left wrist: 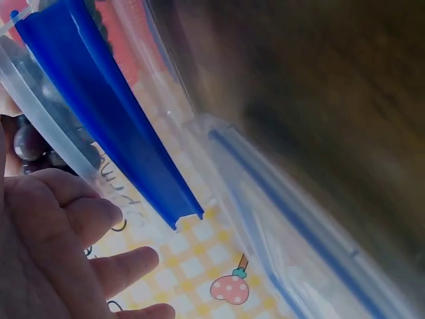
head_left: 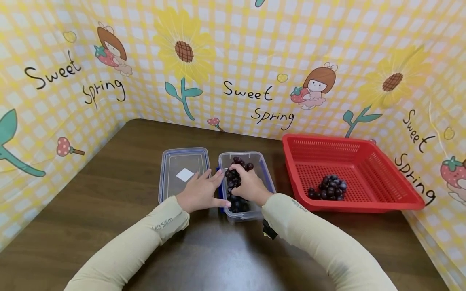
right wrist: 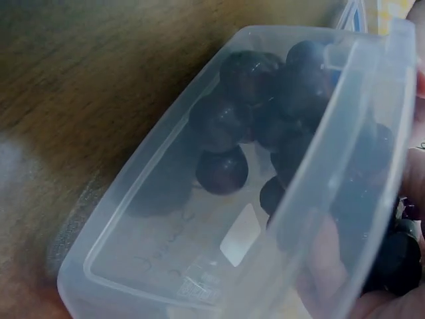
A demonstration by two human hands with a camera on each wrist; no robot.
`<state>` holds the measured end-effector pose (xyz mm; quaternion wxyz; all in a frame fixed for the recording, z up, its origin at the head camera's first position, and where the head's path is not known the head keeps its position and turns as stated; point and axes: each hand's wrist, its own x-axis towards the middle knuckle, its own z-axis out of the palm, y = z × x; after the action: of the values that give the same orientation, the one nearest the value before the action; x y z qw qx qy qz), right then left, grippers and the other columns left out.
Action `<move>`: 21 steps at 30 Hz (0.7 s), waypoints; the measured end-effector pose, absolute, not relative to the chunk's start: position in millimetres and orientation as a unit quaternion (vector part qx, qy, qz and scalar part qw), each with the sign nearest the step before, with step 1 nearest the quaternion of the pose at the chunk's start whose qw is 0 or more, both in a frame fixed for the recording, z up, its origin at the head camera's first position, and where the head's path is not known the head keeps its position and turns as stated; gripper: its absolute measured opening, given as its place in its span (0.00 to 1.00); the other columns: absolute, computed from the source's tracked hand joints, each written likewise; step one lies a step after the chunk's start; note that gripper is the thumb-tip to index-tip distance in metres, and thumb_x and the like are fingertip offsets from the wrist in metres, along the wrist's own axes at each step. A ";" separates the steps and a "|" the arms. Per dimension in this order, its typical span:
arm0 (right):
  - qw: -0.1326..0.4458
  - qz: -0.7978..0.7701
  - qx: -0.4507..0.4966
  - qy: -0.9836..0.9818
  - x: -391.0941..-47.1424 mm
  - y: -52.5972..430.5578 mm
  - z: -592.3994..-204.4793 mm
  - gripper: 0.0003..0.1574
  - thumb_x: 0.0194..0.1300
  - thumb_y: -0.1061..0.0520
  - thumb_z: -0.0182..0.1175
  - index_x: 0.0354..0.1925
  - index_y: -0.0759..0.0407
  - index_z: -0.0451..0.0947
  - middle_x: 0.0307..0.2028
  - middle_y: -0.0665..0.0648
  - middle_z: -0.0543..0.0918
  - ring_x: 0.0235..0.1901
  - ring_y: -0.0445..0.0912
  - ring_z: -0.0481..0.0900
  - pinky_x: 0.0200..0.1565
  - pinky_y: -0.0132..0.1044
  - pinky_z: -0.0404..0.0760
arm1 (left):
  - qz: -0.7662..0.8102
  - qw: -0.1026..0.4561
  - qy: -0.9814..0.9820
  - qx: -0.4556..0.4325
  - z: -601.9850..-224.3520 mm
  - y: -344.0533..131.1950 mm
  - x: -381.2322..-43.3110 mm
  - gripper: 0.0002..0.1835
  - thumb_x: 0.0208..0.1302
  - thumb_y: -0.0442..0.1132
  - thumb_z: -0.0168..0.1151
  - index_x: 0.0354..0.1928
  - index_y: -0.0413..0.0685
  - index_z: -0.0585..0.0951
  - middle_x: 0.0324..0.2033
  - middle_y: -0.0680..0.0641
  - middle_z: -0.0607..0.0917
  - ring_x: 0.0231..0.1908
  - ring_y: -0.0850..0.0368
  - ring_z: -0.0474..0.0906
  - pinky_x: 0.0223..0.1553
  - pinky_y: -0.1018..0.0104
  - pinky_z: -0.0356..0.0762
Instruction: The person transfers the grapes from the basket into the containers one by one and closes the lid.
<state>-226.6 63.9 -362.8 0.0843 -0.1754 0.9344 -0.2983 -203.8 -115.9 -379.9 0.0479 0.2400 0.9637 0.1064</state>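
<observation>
A clear plastic container stands on the table, with dark purple grapes inside it. My right hand reaches into it from the right, thumb and fingers curled round a bunch of grapes. Through the container's cloudy wall, the right wrist view shows more grapes at one end. Spread fingers of my left hand lie at the container's left rim, the thumb at its near left corner. A blue side latch hangs open beside that hand in the left wrist view.
Left of the container lies a clear lid with a blue seal and a white label. A red plastic basket at the right holds another bunch of grapes. Patterned cloth walls the back and sides.
</observation>
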 end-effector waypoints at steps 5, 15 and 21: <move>0.091 -0.299 -0.174 0.934 -229.1 61.7 -368.0 0.40 0.54 0.63 0.67 0.64 0.53 0.67 0.58 0.73 0.69 0.47 0.59 0.75 0.45 0.52 0.77 | 0.092 0.031 0.966 0.240 -378.3 -116.1 -203.0 0.51 0.53 0.71 0.59 0.69 0.40 0.66 0.68 0.42 0.64 0.68 0.33 0.55 0.62 0.32 0.53; 0.102 -0.279 -0.168 0.940 -235.8 61.9 -372.5 0.34 0.56 0.63 0.64 0.63 0.60 0.71 0.57 0.68 0.75 0.54 0.58 0.74 0.55 0.51 0.73 | 0.093 0.039 0.966 0.237 -375.6 -113.1 -204.8 0.51 0.53 0.71 0.60 0.69 0.40 0.66 0.68 0.42 0.64 0.68 0.33 0.54 0.62 0.32 0.51; 0.108 -0.251 -0.180 0.945 -240.9 61.6 -375.9 0.34 0.58 0.61 0.61 0.64 0.61 0.70 0.57 0.66 0.76 0.49 0.54 0.77 0.54 0.48 0.74 | 0.092 0.047 0.965 0.240 -373.6 -114.2 -204.4 0.51 0.53 0.70 0.60 0.69 0.40 0.65 0.68 0.41 0.64 0.67 0.33 0.57 0.62 0.32 0.52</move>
<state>-240.9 61.6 -375.9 0.1077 -0.1797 0.9450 -0.2512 -204.4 -114.2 -373.6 0.0473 0.2405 0.9652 0.0917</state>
